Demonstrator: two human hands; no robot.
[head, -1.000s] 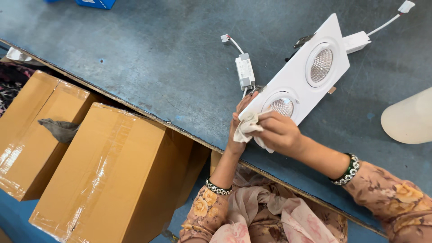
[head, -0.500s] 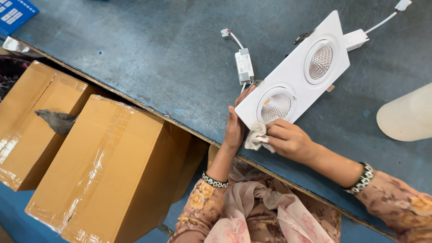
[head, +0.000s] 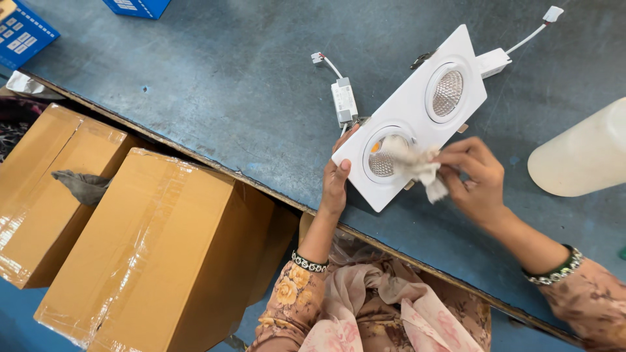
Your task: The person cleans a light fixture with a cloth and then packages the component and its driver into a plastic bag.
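While the left hand grips the near edge of the white twin light fitting lying on the blue-grey table, the right hand pinches a cloth, wiping the nearer lamp; the farther lamp looks next.

The cloth pinched in the right hand's fingers looks soft, thin and crumpled, and it is off-white. Under the left hand's fingers the white lamp frame looks smooth and matt, like painted metal or plastic, with shiny bumpy cups inside. Below both hands, the worktop is dull, rough and scuffed blue-grey.
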